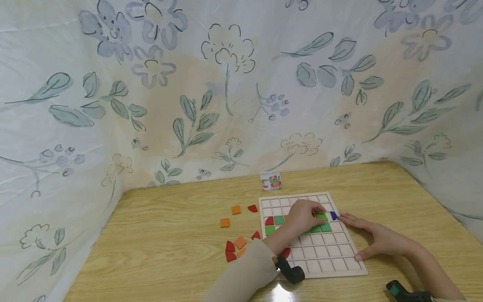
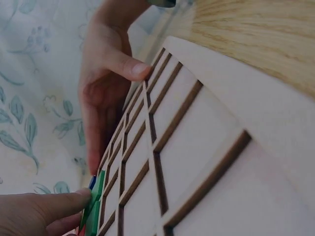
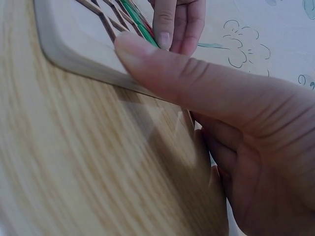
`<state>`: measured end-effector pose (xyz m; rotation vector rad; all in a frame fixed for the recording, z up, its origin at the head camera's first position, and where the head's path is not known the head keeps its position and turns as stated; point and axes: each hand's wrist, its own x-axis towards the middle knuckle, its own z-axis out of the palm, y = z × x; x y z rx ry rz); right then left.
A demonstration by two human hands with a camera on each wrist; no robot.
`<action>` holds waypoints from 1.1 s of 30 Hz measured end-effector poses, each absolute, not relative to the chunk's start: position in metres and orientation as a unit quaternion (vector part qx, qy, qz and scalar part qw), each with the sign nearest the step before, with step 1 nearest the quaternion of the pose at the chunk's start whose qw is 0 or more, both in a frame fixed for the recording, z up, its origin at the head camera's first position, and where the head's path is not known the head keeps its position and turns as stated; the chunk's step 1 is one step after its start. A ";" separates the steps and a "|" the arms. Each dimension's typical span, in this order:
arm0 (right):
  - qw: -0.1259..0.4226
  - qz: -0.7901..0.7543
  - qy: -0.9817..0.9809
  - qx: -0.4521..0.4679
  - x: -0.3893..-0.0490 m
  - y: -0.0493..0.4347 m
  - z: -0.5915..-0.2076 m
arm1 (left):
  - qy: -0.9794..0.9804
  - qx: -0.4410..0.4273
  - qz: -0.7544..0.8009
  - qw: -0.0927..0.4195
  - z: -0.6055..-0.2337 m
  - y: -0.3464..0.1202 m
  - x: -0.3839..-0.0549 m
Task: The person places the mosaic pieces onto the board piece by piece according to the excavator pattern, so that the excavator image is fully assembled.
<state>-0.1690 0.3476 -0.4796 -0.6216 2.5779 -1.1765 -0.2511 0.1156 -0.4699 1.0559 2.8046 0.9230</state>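
A pale wooden grid board (image 1: 328, 252) lies on the table with coloured tiles in some of its cells. My left hand (image 1: 299, 219) reaches across the board and pinches a green square tile (image 1: 320, 216) between thumb and fingers; its thumb lies on green in the left wrist view. More green tiles (image 1: 325, 227) sit just below it, and a blue piece (image 1: 333, 215) is to its right. Along the board's right edge rests my right hand (image 1: 381, 239), thumb on the rim and fingers stretched forward near the blue piece. My left forearm hides part of the board.
Left of the board lie loose orange squares (image 1: 224, 222) and red quarter-circle pieces (image 1: 230, 256). A small patterned card (image 1: 271, 181) lies behind the board. Floral cloth (image 1: 241, 105) hangs behind the wooden table (image 1: 158, 243).
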 end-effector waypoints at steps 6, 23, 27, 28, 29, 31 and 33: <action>0.118 -0.402 0.882 -0.216 -0.169 0.347 -0.478 | 0.887 0.342 0.309 0.017 -0.467 0.111 -0.250; 0.130 -0.396 0.886 -0.203 -0.170 0.346 -0.477 | 0.856 0.302 0.407 0.102 -0.454 0.038 -0.259; 0.129 -0.400 0.885 -0.201 -0.169 0.347 -0.476 | 0.862 0.262 0.416 0.124 -0.451 0.005 -0.264; 0.128 -0.400 0.885 -0.202 -0.169 0.347 -0.476 | 0.863 0.252 0.420 0.126 -0.450 -0.004 -0.265; 0.125 -0.399 0.885 -0.203 -0.168 0.347 -0.476 | 0.863 0.243 0.424 0.128 -0.450 -0.013 -0.266; 0.117 -0.398 0.885 -0.208 -0.168 0.348 -0.477 | 0.865 0.231 0.429 0.124 -0.449 -0.030 -0.267; 0.110 -0.399 0.885 -0.215 -0.167 0.348 -0.478 | 0.866 0.230 0.427 0.121 -0.449 -0.047 -0.267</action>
